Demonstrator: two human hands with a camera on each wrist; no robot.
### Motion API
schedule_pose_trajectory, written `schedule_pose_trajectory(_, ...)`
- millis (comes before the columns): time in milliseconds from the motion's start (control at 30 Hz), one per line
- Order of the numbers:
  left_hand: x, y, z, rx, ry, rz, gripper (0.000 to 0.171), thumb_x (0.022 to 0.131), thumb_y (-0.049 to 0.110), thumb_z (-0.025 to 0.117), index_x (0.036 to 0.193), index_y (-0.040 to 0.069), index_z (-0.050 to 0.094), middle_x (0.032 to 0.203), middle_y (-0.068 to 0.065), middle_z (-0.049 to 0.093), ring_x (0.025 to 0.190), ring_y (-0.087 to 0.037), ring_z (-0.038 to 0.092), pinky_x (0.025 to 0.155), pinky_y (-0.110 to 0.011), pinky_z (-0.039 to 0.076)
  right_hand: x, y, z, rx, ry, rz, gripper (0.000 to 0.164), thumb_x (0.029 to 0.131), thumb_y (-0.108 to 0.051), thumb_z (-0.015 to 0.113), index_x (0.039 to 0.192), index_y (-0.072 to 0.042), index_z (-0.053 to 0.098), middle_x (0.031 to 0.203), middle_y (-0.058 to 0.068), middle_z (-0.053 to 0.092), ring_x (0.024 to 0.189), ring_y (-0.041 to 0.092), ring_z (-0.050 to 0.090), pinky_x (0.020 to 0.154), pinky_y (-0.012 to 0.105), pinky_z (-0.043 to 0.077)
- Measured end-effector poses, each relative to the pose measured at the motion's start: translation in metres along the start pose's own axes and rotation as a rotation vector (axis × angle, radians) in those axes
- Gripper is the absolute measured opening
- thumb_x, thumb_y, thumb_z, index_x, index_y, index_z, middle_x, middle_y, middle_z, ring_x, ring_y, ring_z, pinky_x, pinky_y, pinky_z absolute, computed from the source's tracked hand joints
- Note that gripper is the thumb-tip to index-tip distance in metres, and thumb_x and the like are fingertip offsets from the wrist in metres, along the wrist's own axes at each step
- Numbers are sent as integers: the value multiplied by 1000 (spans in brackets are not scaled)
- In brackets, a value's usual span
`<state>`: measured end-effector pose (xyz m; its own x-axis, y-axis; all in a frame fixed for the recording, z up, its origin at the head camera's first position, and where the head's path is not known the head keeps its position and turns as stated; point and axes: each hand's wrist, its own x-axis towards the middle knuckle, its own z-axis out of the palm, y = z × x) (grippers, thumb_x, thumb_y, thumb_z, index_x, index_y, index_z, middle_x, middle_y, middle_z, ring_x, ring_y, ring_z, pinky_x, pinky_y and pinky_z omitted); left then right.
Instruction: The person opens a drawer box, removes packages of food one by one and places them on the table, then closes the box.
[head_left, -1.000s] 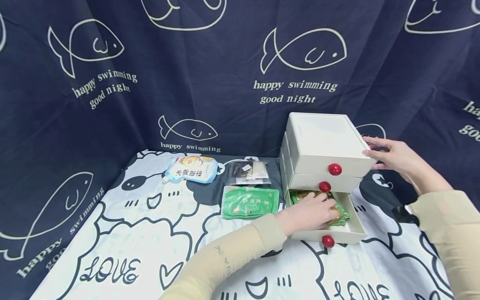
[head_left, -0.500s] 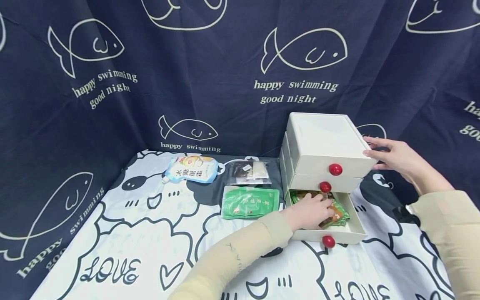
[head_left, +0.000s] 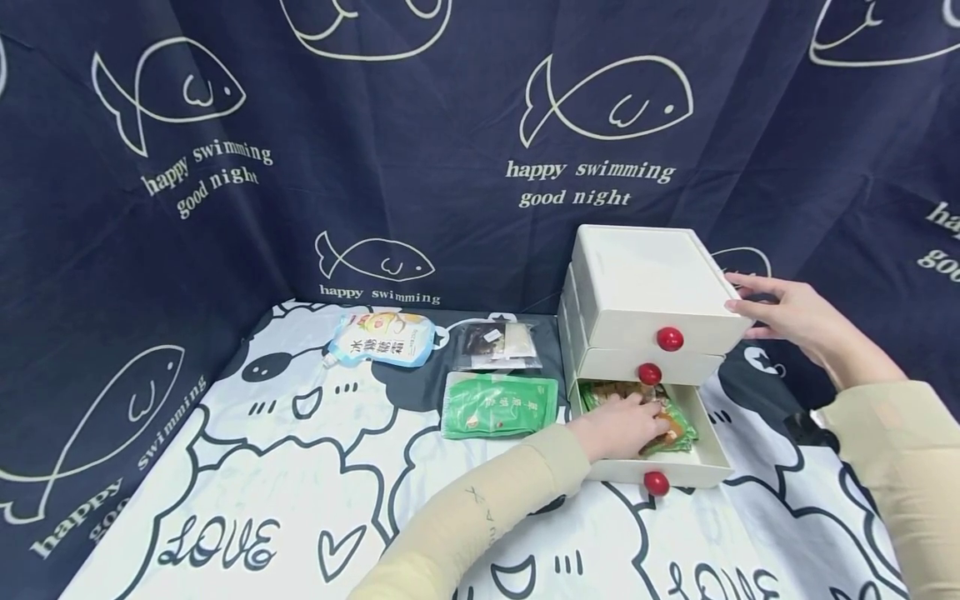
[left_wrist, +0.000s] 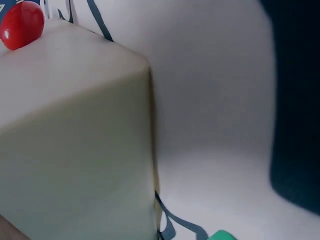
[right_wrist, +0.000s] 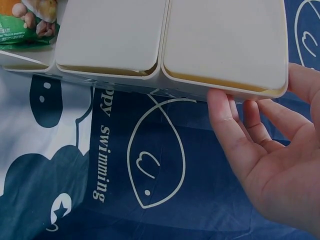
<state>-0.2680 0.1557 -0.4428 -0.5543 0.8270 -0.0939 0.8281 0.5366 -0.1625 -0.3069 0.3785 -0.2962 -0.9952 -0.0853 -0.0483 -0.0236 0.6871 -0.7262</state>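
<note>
My left hand (head_left: 622, 427) reaches into the pulled-out bottom drawer (head_left: 708, 471) of a white three-tier drawer box (head_left: 651, 271). Its fingers lie on green snack packets (head_left: 679, 431) with a brown food picture; the fingertips are partly hidden among them. In the left wrist view the drawer's outer wall (left_wrist: 100, 165) and a red knob (left_wrist: 22, 25) fill the left side. My right hand (head_left: 802, 323) steadies the top tier from the right, fingers extended. Seen from the right wrist, its fingertips touch the edge of the top tier (right_wrist: 227, 45), and a packet (right_wrist: 30, 30) shows in the drawer.
Left of the box lie a green pouch (head_left: 498, 406), a clear packet with dark and pale contents (head_left: 495, 343), and a blue-white spouted pouch (head_left: 386, 340). The upper two drawers, with red knobs (head_left: 670, 338), are closed. A dark fish-print curtain (head_left: 420, 167) hangs behind.
My left hand has drawn back slightly and lower over the packets, uncovering more of them. The right hand and the drawer box have stayed in place.
</note>
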Motion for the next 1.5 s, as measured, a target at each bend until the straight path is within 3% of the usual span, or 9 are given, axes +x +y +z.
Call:
schedule_pose_trajectory(100, -1, -1, 1, 11, 19, 14, 47, 92, 44, 54, 137, 37, 43, 144, 10, 40, 123, -12, 43, 95, -30, 44, 0, 0, 0, -21, 2, 5, 75, 91, -38, 59, 146, 0, 26, 125, 13, 47, 77, -12, 53, 69, 21, 54)
schedule_pose_trajectory(200, -1, 0, 2, 23, 40, 13, 42, 94, 41, 53, 135, 35, 45, 139, 11, 44, 118, -11, 46, 90, -28, 46, 0, -1, 0, -6, 14, 3, 75, 89, -39, 61, 146, -1, 29, 107, -13, 54, 78, -10, 56, 70, 22, 55)
schedule_pose_trajectory(300, 1, 2, 4, 26, 44, 1, 38, 97, 37, 48, 134, 35, 47, 138, 10, 45, 116, -12, 48, 88, -27, 47, 0, -1, 0, 18, 13, -6, 75, 90, -36, 62, 145, 1, 29, 91, -31, 46, 77, -9, 57, 68, 21, 54)
schedule_pose_trajectory(467, 3, 3, 6, 44, 51, -14, 35, 99, 31, 46, 133, 34, 49, 137, 10, 48, 113, -11, 50, 88, -25, 48, 0, 1, 1, 53, 5, -10, 72, 91, -30, 62, 144, 4, 27, 87, -34, 48, 75, -8, 57, 67, 20, 54)
schedule_pose_trajectory(767, 0, 3, 4, 32, 27, -46, 31, 95, 26, 54, 125, 32, 56, 132, 11, 53, 112, -9, 51, 88, -23, 48, -1, 2, 1, 32, 9, 1, 76, 89, -36, 63, 145, 2, 28, 88, -30, 49, 76, -7, 58, 69, 22, 55)
schedule_pose_trajectory(1067, -7, 2, 0, 117, 94, -38, 31, 95, 25, 55, 125, 34, 57, 122, 15, 59, 103, -8, 52, 75, -20, 49, -1, 0, 1, 3, 14, -2, 76, 89, -39, 62, 145, 0, 29, 95, -24, 50, 77, -7, 57, 70, 23, 55)
schedule_pose_trajectory(1167, -11, 1, -4, 140, 114, -35, 33, 95, 24, 54, 127, 33, 56, 122, 14, 59, 103, -7, 53, 76, -19, 50, -1, -1, 1, -26, 17, 2, 76, 89, -42, 61, 146, -2, 30, 102, -14, 52, 77, -8, 57, 70, 23, 55)
schedule_pose_trajectory(1367, -18, -1, -12, 145, 156, -38, 31, 95, 26, 55, 125, 34, 57, 122, 14, 59, 104, -8, 53, 78, -20, 50, -2, -2, 2, -52, 10, 12, 77, 90, -43, 59, 147, -3, 28, 126, 22, 47, 77, -7, 55, 71, 24, 55)
schedule_pose_trajectory(1500, -22, -1, -17, 150, 160, -30, 31, 95, 28, 54, 124, 35, 57, 122, 15, 59, 102, -8, 53, 77, -20, 49, -2, -2, 2, -35, 13, 8, 76, 89, -42, 60, 146, -3, 29, 114, 1, 55, 77, -8, 55, 71, 24, 55)
